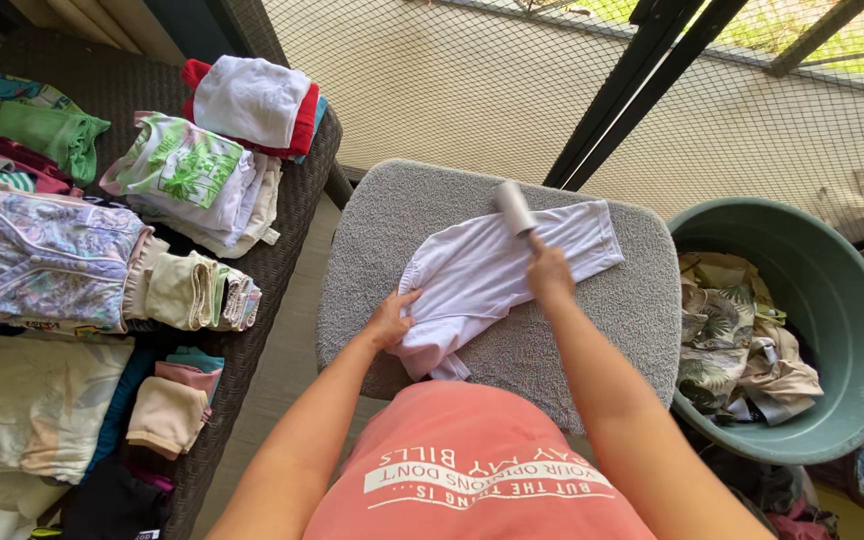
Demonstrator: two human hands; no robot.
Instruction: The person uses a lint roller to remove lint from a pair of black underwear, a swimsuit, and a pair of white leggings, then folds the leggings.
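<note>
While the left hand (390, 320) presses flat on the white garment (492, 275) spread over the grey padded worktop (612, 300), the right hand (549, 270) grips a lint roller (515, 208). Step judged: de-linting; next stroke needs taut cloth.

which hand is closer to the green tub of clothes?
Right. The right hand grips a lint roller over the white shirt, on the side toward the green tub. The left hand presses the shirt's far edge, further away.
</note>
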